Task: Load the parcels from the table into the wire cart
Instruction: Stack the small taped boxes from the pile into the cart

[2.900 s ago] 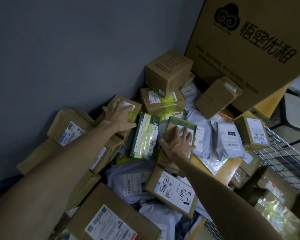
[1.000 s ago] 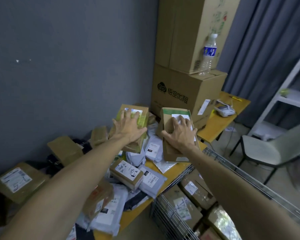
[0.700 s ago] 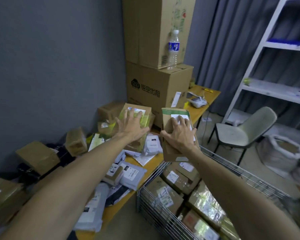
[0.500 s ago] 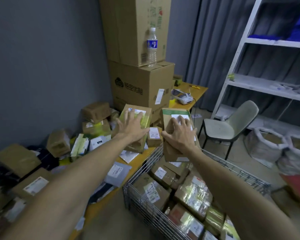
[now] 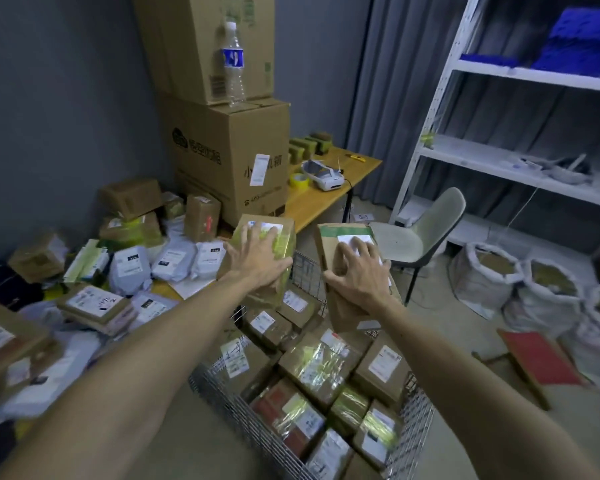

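My left hand (image 5: 257,259) grips a brown box wrapped in yellow-green tape (image 5: 284,237), held in the air over the far left corner of the wire cart (image 5: 222,393). A flat brown box with a green stripe and a white label (image 5: 333,244) is in my right hand (image 5: 355,275), above the cart's far end. Several taped and labelled parcels (image 5: 319,368) fill the cart below both hands. On the wooden table (image 5: 312,202) at left lie many more boxes and grey mailer bags (image 5: 129,268).
Two big cartons (image 5: 229,157) are stacked on the table with a water bottle (image 5: 233,64) on top; tape roll (image 5: 298,180) and a small white printer (image 5: 324,174) sit beside them. Right of the cart: a chair (image 5: 426,233), white shelving (image 5: 520,168), white sacks (image 5: 534,289), a red stool (image 5: 537,358).
Both hands lifted their boxes off the table pile and carried them right; they now hang over the cart. My view swung right, bringing the cart, chair and shelving into sight.
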